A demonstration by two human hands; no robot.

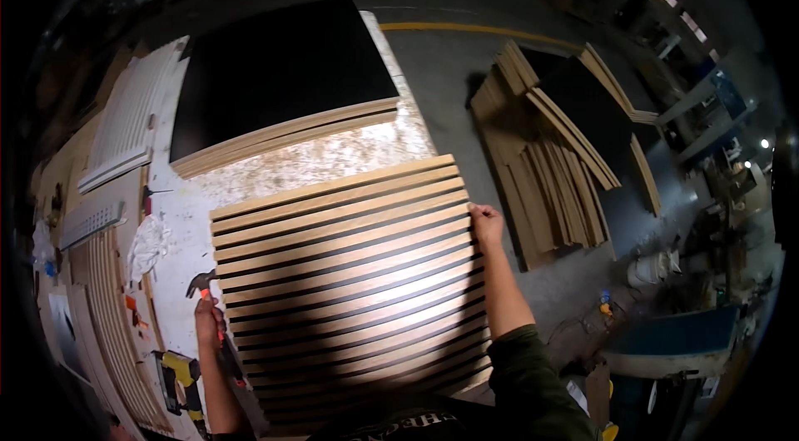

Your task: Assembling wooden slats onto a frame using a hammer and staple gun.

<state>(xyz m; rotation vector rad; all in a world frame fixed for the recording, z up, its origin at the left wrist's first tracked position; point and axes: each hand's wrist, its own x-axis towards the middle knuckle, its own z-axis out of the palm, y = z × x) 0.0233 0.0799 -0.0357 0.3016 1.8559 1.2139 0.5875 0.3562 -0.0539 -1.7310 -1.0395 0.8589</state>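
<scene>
1. Presently, the slatted panel [358,275] rests on the worktop [185,229], wood strips upward with dark gaps between; it is the reference for all places below.
2. Slat direction: left to right, rising slightly toward the panel's right edge. Whether the panel's longer side follows the slats cannot be told.
3. Right hand [487,225]: at the panel's right edge, near the far corner — fingers closed on that edge, panel to their left. This is the nearer hand.
4. Left hand [207,320]: just beside the panel's left edge, fingers wrapped around a hammer [200,283], panel to their right. Contact with the panel cannot be confirmed.
5. Hammer axis: roughly along the panel's left edge — claw head farther out, handle toward the person, across the slat direction.
6. Black-faced boards [283,66]: stacked beyond the panel's far edge.
</scene>
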